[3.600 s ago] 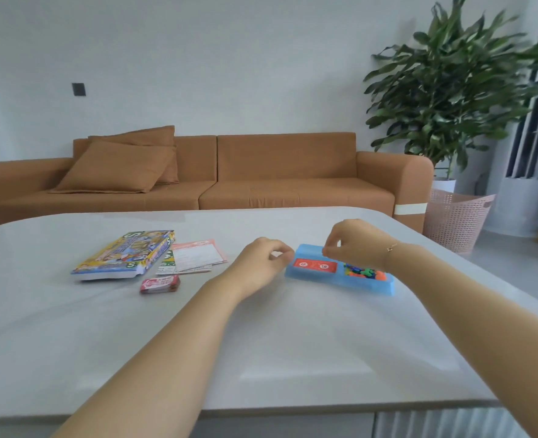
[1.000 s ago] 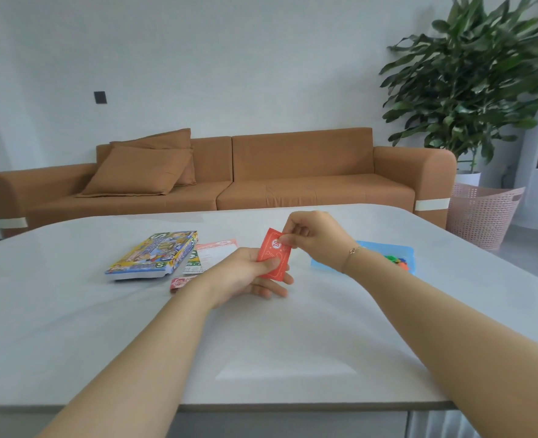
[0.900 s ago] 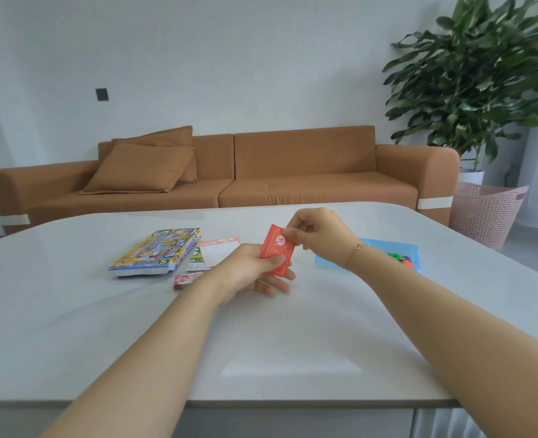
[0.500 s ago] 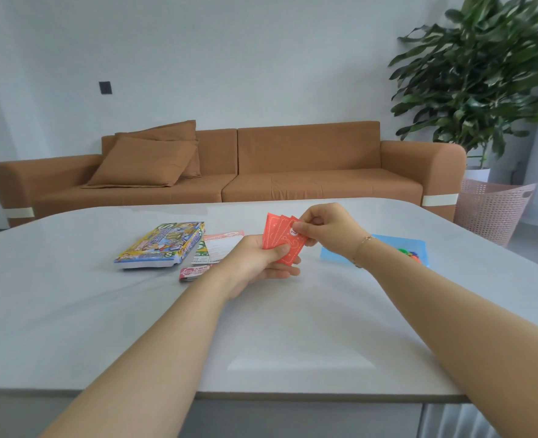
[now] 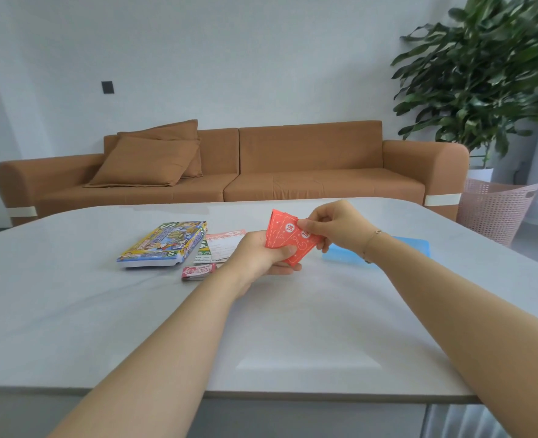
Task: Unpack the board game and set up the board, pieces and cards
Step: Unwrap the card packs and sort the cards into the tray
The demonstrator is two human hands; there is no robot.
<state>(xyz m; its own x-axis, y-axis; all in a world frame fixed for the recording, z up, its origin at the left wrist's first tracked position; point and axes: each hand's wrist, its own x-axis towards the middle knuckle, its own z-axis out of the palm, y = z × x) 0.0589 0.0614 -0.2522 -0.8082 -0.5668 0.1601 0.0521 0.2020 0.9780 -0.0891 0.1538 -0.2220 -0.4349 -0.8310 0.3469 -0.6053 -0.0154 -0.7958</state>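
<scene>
Far left on the pale table: the game box, flat, colourful lid up, lying at a slant. Just beside its right edge, a folded rule sheet, partly tucked against the box. In front of these, nearer the person, a small pink card pack, flat on the table.

Left forearm reaches in from the lower left, bare, angled up toward centre. Left hand held a little above the table, palm turned inward, fingers curled underneath and thumb pressed across the front of a small fan of red cards. Grip is closed on the lower corner of the fan; the cards rise up and to the right out of the fist, white numerals showing on their faces.

Right hand meets the fan from the other side. Thumb and forefinger pinch the upper right edge of the front card, other fingers folded loosely behind. A thin bracelet sits at the wrist. Right forearm runs off to the lower right corner.

Behind the right wrist, a blue tray lies flat on the table, partly hidden by the arm; its contents cannot be made out.
</scene>
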